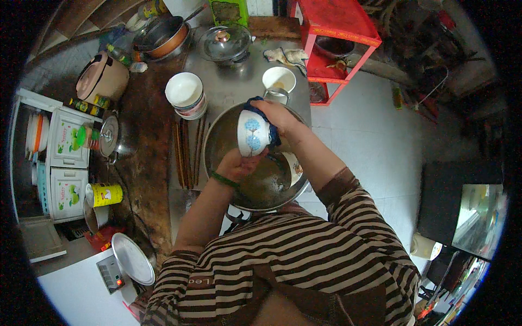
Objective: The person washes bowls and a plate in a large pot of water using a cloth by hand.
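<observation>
A white bowl with blue tree patterns is tilted on its side above a large metal basin of murky water. My left hand grips the bowl's lower edge from below. On its upper right side, my right hand presses a dark blue cloth against the bowl. Another patterned bowl lies partly in the water at the basin's right. Beyond the basin stands a white bowl with some liquid. To the left are stacked bowls and several brown chopsticks.
A glass-lidded pot, a crumpled cloth and an orange frying pan stand at the back. A red shelf rises at the back right. Along the left are a rice cooker, a lidded steel pot and a yellow can.
</observation>
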Motion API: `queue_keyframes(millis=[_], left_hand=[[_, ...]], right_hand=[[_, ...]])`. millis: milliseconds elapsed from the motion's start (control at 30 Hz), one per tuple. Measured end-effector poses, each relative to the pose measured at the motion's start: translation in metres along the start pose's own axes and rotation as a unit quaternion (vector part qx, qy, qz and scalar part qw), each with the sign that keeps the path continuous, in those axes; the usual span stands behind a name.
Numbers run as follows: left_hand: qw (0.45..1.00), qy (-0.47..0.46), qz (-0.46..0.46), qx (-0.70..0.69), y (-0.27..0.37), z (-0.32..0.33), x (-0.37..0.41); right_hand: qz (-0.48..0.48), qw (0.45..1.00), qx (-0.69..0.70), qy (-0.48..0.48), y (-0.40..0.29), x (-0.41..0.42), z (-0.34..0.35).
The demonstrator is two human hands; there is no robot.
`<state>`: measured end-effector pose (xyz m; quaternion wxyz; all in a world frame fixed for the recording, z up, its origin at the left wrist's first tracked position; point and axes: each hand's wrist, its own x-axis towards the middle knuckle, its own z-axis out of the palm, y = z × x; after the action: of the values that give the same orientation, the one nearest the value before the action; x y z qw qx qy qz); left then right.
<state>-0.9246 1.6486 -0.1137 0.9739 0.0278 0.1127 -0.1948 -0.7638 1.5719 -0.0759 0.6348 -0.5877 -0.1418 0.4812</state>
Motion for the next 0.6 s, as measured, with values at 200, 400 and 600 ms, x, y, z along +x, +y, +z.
queue_keyframes(millis=[200, 400, 600], left_hand=[[0.977, 0.154, 0.108, 0.104, 0.006, 0.024, 0.007], [0.919, 0.255, 0.233, 0.192, 0.006, 0.037, 0.015], [0.823, 0.347, 0.301, 0.335, 0.052, 0.052, 0.024]], right_hand=[[0.084, 0.976, 0.172, 0.106, 0.065, -0.011, 0.003], [-0.063, 0.986, -0.050, 0.149, 0.059, -0.030, 0.007], [-0.111, 0.947, -0.301, -0.029, 0.044, -0.063, 0.010]])
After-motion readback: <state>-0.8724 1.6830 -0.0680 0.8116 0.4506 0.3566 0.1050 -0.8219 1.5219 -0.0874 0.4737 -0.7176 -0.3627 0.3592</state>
